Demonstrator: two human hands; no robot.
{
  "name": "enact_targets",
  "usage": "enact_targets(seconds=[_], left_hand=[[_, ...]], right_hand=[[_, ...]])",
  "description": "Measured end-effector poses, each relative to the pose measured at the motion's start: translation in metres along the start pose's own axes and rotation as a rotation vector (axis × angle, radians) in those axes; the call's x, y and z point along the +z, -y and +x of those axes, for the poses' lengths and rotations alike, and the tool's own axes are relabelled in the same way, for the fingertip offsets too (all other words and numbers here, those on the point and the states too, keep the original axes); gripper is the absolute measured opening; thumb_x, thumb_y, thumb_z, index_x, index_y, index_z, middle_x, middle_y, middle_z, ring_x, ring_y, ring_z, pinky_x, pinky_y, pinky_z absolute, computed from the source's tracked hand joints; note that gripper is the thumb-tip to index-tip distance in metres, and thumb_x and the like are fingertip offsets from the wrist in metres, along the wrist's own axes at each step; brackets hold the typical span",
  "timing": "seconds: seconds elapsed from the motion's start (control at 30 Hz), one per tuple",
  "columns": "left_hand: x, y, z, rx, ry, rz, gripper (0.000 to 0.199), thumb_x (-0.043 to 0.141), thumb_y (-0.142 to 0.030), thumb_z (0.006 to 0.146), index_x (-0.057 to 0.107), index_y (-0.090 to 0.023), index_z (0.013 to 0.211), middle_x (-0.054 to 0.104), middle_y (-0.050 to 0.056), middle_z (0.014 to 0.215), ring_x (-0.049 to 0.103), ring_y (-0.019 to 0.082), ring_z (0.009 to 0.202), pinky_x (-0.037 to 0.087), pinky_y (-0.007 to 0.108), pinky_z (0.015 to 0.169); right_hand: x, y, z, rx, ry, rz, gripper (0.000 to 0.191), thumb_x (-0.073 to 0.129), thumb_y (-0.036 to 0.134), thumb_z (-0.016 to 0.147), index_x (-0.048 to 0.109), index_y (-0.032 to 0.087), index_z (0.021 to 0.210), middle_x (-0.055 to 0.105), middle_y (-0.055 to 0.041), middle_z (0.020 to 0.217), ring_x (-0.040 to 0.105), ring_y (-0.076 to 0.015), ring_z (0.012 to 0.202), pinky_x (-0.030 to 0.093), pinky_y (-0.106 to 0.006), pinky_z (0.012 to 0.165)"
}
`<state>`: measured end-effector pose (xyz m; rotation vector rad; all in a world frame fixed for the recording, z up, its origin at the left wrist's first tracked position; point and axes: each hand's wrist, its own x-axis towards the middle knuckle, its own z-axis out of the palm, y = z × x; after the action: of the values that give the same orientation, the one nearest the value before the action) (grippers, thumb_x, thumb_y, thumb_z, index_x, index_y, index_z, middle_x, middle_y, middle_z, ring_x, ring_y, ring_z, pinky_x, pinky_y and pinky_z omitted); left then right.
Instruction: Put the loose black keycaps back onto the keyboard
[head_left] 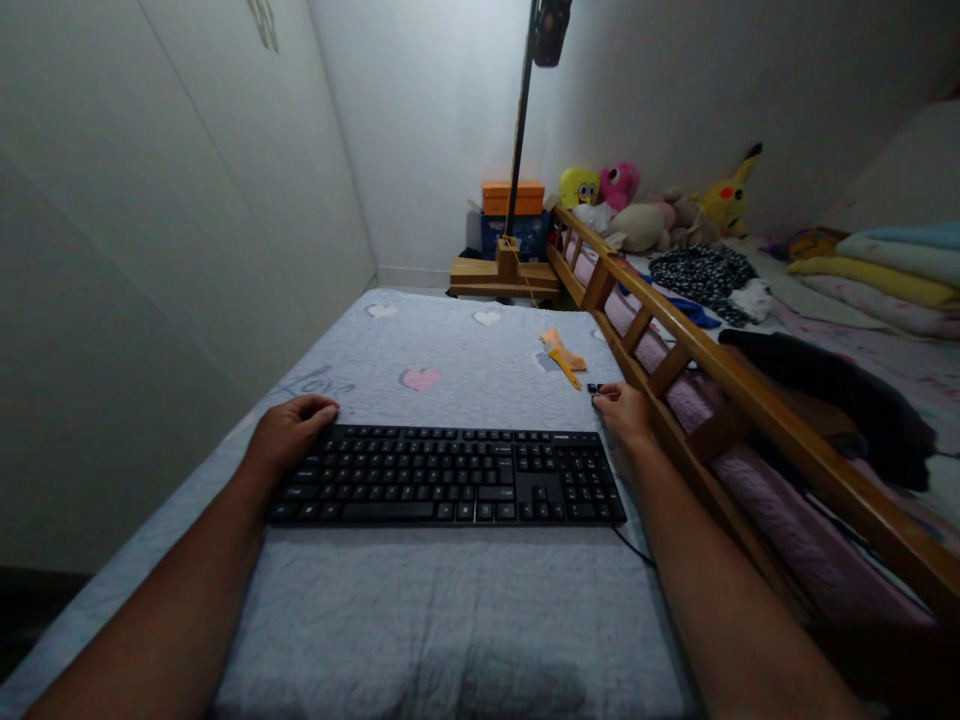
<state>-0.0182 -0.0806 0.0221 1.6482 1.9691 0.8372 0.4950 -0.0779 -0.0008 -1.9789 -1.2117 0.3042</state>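
A black full-size keyboard [439, 478] lies flat across the bed, its cable leaving the front right corner. My left hand [289, 435] is closed at the keyboard's back left corner, fingers together and covering that corner. Beyond the opposite corner, my right hand [624, 410] pinches a small dark piece that looks like a keycap, mostly hidden by the fingertips. Small black keycaps [592, 388] lie on the sheet right by those fingers. Farther back, a yellow-handled brush [564, 368] rests on an orange cloth [571, 355].
A wooden bed rail [675, 330] runs close along the right side. Behind it are plush toys [637, 228] and folded bedding [885, 265]. A black pole [519, 140] on a wooden base [480, 272] stands past the bed's far end. White cabinet doors [165, 250] line the left.
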Motion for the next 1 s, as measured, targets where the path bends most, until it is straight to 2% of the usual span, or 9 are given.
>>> enact_targets(seconds=[0.17, 0.3, 0.4, 0.6, 0.73, 0.83, 1.0], left_hand=[[0.000, 0.000, 0.000, 0.002, 0.006, 0.002, 0.051, 0.055, -0.057, 0.064, 0.070, -0.017, 0.090, 0.073, 0.008, 0.096, 0.065, 0.026, 0.090, 0.048, 0.033, 0.087], [0.000, 0.003, 0.002, 0.009, 0.014, 0.000, 0.051, 0.055, -0.058, 0.063, 0.070, -0.017, 0.090, 0.073, 0.008, 0.095, 0.065, 0.026, 0.090, 0.048, 0.033, 0.086], [0.001, 0.006, 0.003, 0.027, 0.015, 0.001, 0.050, 0.055, -0.058, 0.064, 0.070, -0.018, 0.089, 0.074, 0.007, 0.096, 0.065, 0.026, 0.090, 0.048, 0.033, 0.087], [0.002, 0.008, 0.004, 0.026, 0.014, -0.031, 0.049, 0.057, -0.057, 0.064, 0.070, -0.017, 0.089, 0.073, 0.008, 0.094, 0.065, 0.026, 0.092, 0.048, 0.033, 0.087], [0.001, 0.006, 0.003, 0.018, 0.007, -0.028, 0.048, 0.058, -0.057, 0.063, 0.070, -0.017, 0.088, 0.073, 0.007, 0.094, 0.065, 0.026, 0.092, 0.048, 0.033, 0.086], [0.001, 0.005, 0.003, 0.016, 0.006, -0.024, 0.048, 0.058, -0.057, 0.063, 0.070, -0.018, 0.088, 0.073, 0.007, 0.095, 0.065, 0.025, 0.090, 0.048, 0.033, 0.087], [0.002, 0.007, 0.003, -0.003, 0.011, -0.024, 0.048, 0.058, -0.057, 0.064, 0.070, -0.018, 0.090, 0.073, 0.006, 0.093, 0.064, 0.024, 0.084, 0.048, 0.032, 0.083]], right_hand=[[-0.023, 0.011, -0.021, -0.051, 0.128, 0.132, 0.019, 0.063, 0.032, 0.063, 0.069, 0.018, 0.075, 0.072, -0.0072, 0.077, 0.065, -0.0219, 0.075, 0.048, -0.033, 0.073], [-0.043, 0.027, -0.051, -0.096, 0.207, 0.210, 0.020, 0.064, 0.035, 0.064, 0.069, 0.019, 0.075, 0.071, -0.0034, 0.077, 0.064, -0.0198, 0.076, 0.048, -0.032, 0.075], [-0.052, 0.038, -0.074, -0.099, 0.322, 0.282, 0.020, 0.064, 0.036, 0.066, 0.067, 0.019, 0.077, 0.068, -0.0020, 0.075, 0.062, -0.0192, 0.074, 0.047, -0.032, 0.073], [-0.048, 0.047, -0.104, -0.101, 0.383, 0.306, 0.018, 0.059, 0.034, 0.073, 0.064, 0.021, 0.083, 0.066, -0.0011, 0.078, 0.060, -0.0186, 0.074, 0.045, -0.032, 0.071], [-0.041, 0.047, -0.112, -0.236, 0.354, 0.178, 0.019, 0.055, 0.029, 0.076, 0.066, 0.022, 0.089, 0.067, -0.0024, 0.084, 0.060, -0.0203, 0.082, 0.045, -0.035, 0.080], [-0.040, 0.047, -0.114, -0.335, 0.322, 0.051, 0.015, 0.054, 0.025, 0.078, 0.068, 0.022, 0.084, 0.069, -0.0042, 0.090, 0.059, -0.0225, 0.091, 0.042, -0.038, 0.088], [-0.042, 0.045, -0.117, -0.370, 0.378, -0.015, 0.014, 0.055, 0.024, 0.082, 0.069, 0.023, 0.083, 0.070, -0.0042, 0.091, 0.058, -0.0236, 0.094, 0.041, -0.039, 0.089]])
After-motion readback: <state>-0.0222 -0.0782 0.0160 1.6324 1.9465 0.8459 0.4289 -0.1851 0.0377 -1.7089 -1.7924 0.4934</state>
